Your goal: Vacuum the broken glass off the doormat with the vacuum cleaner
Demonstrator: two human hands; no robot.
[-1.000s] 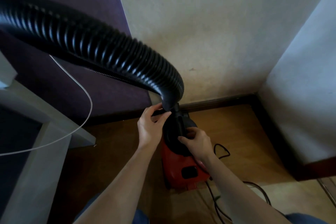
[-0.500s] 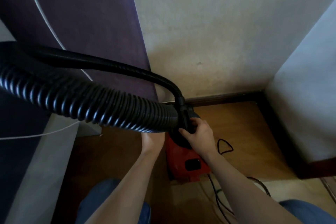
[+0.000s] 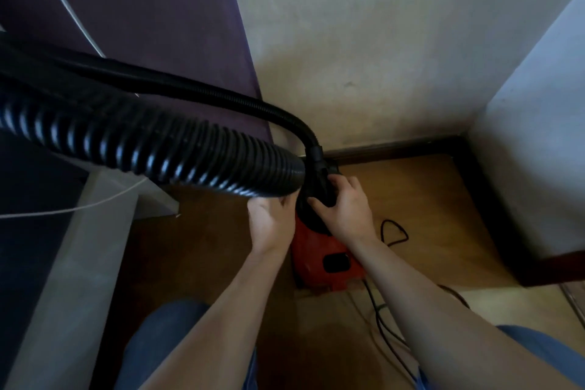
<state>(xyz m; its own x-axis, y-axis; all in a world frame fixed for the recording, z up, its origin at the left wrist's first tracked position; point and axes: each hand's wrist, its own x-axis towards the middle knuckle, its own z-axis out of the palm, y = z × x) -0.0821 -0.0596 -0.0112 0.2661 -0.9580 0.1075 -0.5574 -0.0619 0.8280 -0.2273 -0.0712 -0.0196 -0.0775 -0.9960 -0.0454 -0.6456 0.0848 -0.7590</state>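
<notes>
The hose (image 3: 177,155) has swung down across the left hand (image 3: 269,218), its fingers now hidden; the right hand (image 3: 343,206) clasps the coupling on the vacuum (image 3: 319,260) at 6 o'clock. Still setup; no doormat visible.

I see cream wall (image 3: 364,41) beyond the hands | purple panel (image 3: 142,9) up-left | wooden floor (image 3: 427,215) to their right | dark skirting (image 3: 395,149) | dim light

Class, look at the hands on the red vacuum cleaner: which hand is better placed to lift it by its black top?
Right. The right hand already wraps the black top of the vacuum cleaner; the left hand sits under the hose.
</notes>
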